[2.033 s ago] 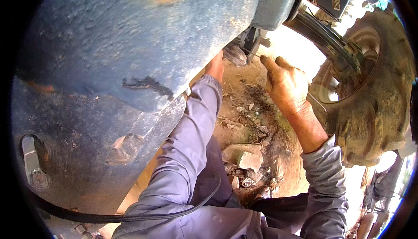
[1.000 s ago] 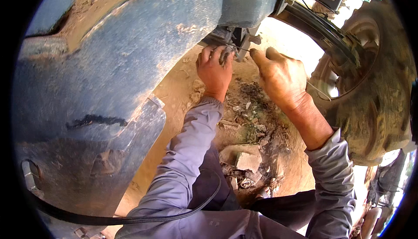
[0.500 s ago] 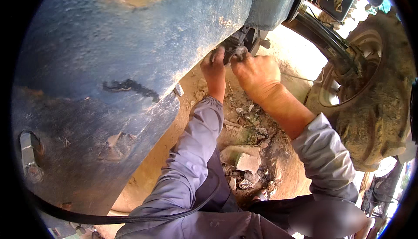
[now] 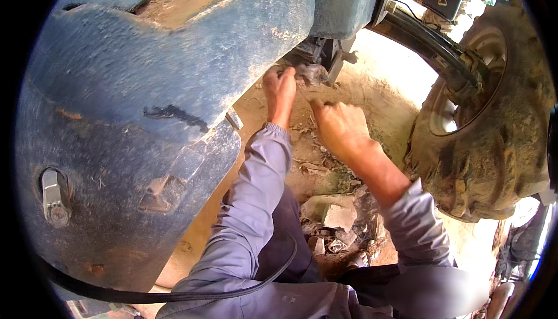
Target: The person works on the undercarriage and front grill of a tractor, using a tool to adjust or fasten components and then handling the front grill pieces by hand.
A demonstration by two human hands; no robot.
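Observation:
My left hand (image 4: pixel 281 89) reaches up under the blue tractor body and its fingers close on a dark, greasy metal part (image 4: pixel 314 72) fixed beneath it. My right hand (image 4: pixel 340 130) hovers just below and to the right of that part. Its fingers are curled, its fingertip points up toward the part, and I see nothing in it. Both forearms wear grey-lilac sleeves. The upper side of the part is hidden by the tractor body.
A big dusty blue fender (image 4: pixel 145 104) with a steel bolt (image 4: pixel 53 198) fills the left. A muddy lugged tyre (image 4: pixel 494 144) stands at the right. Broken stones (image 4: pixel 338 217) lie on the dirt below. A black cable (image 4: pixel 174 293) crosses my lap.
My right hand has drawn back from the metal part, down and toward me. My left hand stays up at the part. The view has tilted slightly.

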